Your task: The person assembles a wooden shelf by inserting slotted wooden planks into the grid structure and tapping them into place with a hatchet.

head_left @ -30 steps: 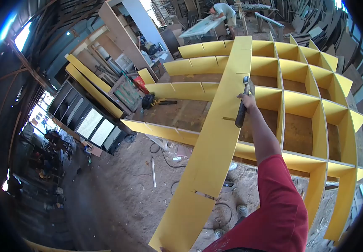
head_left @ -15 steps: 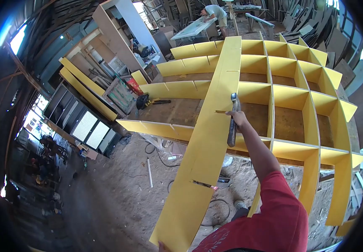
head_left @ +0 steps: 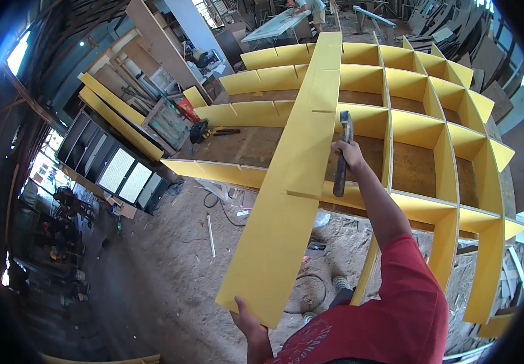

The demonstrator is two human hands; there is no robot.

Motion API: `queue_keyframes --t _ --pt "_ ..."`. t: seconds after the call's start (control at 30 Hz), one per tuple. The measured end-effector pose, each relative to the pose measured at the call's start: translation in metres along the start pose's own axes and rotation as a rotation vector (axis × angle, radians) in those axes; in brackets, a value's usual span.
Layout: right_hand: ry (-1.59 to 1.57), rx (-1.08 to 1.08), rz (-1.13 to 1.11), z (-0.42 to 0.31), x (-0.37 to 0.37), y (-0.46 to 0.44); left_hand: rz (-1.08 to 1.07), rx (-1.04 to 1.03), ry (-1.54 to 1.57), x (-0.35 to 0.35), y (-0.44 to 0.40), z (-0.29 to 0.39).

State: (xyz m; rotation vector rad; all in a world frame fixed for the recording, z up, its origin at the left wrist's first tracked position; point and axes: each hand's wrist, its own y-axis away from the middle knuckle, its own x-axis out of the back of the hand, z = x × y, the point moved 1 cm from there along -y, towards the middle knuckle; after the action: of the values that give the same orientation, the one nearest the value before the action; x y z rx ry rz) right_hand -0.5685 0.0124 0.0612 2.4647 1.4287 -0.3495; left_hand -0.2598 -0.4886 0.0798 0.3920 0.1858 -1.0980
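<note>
A long yellow board [head_left: 274, 230] with slots cut across part of its width slants away from me over a grid of yellow slatted panels. My left hand [head_left: 251, 323] grips the board's near end, thumb on the top face and fingers hidden below. In my right hand [head_left: 350, 155] is a hammer [head_left: 339, 176], its metal head up and its handle pointing down. That hand is closed round the hammer, right beside the board's right edge; I cannot tell whether it touches the board.
The interlocked yellow grid [head_left: 423, 130] rests on a brown work surface [head_left: 238, 148]. A yellow-and-black power tool [head_left: 204, 131] lies on its left part. Cables [head_left: 219, 203] and a white strip [head_left: 211, 235] lie on the dirt floor. Another person [head_left: 312, 11] bends over a pale panel [head_left: 277, 25] behind.
The board and its slots have shifted away from me, and its near end now shows fully. My left hand has come further into view. The hammer remains in my right hand.
</note>
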Motion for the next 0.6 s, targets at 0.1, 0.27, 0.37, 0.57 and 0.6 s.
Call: queue_keyframes --t 0.1,0.27,0.37,0.57,0.6 --pt "0.264 0.036 0.050 0.009 0.025 0.018 0.036 -0.020 -0.021 -0.023 -0.016 0.009" --pt "0.262 0.060 0.020 -0.001 0.045 0.075 -0.008 -0.182 -0.100 -0.059 -0.028 0.024" --pt "0.348 0.124 0.009 -0.011 0.052 0.116 -0.018 -0.301 -0.143 -0.077 -0.024 0.033" --pt "0.400 0.140 -0.010 -0.017 0.053 0.190 -0.001 -0.424 -0.194 -0.113 -0.019 0.080" --pt "0.439 0.158 -0.027 -0.025 0.049 0.205 -0.005 -0.427 -0.178 -0.115 -0.023 0.087"
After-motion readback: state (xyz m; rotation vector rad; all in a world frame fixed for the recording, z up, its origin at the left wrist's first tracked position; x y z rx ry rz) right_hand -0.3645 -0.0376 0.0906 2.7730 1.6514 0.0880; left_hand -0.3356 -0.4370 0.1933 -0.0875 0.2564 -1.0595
